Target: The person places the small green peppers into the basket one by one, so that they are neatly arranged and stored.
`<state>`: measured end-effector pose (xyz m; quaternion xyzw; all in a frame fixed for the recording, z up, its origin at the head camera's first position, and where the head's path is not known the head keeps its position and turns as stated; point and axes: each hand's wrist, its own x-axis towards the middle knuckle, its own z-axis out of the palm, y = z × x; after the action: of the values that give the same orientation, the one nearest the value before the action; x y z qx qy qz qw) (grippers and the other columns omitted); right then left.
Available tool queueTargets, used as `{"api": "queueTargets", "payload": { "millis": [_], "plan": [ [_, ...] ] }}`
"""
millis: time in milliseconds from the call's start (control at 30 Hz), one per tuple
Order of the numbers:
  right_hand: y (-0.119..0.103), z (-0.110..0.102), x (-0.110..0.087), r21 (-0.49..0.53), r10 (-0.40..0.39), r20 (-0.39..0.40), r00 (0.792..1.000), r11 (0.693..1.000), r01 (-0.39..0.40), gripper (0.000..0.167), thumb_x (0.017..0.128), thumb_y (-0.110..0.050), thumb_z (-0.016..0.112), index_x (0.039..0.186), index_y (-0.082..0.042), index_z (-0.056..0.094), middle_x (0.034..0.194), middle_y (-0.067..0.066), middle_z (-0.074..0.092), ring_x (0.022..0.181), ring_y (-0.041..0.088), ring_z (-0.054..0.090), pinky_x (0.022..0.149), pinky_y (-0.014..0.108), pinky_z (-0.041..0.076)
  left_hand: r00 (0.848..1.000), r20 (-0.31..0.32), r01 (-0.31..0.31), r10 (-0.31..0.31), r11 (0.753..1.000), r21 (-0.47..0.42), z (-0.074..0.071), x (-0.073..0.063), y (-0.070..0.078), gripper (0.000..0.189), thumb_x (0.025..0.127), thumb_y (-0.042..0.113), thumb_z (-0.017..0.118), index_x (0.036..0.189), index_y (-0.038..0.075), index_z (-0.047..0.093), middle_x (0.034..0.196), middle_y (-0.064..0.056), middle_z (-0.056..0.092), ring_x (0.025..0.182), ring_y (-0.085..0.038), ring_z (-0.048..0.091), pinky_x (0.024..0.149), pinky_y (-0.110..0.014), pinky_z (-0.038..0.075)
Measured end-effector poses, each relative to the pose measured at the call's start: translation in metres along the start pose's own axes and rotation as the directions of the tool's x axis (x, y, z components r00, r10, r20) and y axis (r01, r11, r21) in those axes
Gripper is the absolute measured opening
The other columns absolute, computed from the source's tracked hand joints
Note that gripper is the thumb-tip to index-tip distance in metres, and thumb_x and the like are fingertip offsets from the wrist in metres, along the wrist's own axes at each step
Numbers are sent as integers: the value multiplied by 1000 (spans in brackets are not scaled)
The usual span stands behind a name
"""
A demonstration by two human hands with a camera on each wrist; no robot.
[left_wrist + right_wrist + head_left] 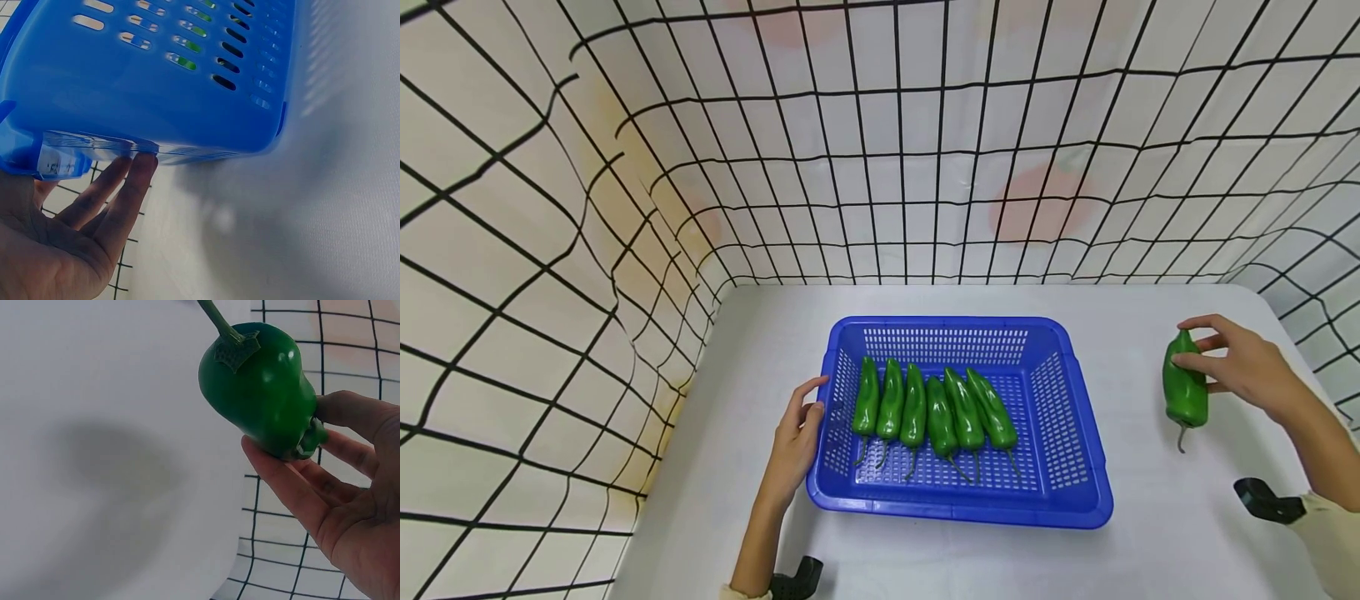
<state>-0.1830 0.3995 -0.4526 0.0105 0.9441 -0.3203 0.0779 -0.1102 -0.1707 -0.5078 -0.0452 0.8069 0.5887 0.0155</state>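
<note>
My right hand holds a large green pepper by its tip end over the right side of the table, thumb on one side and fingers on the other. Its stem points toward me; in the right wrist view the green pepper shows its stem end, shadow falling on the table. A blue plastic basket with slotted walls stands mid-table. Along its left rim my left hand grips; in the left wrist view two fingertips meet the outer wall. Inside the basket several slimmer green peppers lie side by side, stems toward me.
Black wire grid panels rise behind the table and on both sides, with pale sheeting behind them. White covering lies over the table. Dark wrist devices sit at the cuffs of both light sleeves.
</note>
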Motion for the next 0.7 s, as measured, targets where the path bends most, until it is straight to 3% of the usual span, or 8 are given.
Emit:
{"api": "queueTargets", "payload": {
  "millis": [300, 700],
  "plan": [
    [-30, 7, 4, -4, -50, -11, 999, 999, 50, 62, 98, -26, 64, 141, 8, 36, 121, 44, 44, 85, 51, 65, 59, 40, 59, 1000, -5, 10, -10, 1000, 7, 0, -1, 2, 38, 108, 24, 41, 145, 34, 45, 125, -20, 62, 100, -35, 67, 74, -43, 59],
    [-67, 17, 8, 19, -84, -2, 996, 996, 84, 62, 98, -28, 64, 143, 5, 37, 122, 41, 47, 89, 50, 64, 61, 39, 60, 1000, -4, 11, -11, 1000, 3, 0, 1, 2, 39, 108, 22, 41, 145, 33, 45, 123, -20, 62, 97, -34, 67, 73, -42, 60]
  ]
}}
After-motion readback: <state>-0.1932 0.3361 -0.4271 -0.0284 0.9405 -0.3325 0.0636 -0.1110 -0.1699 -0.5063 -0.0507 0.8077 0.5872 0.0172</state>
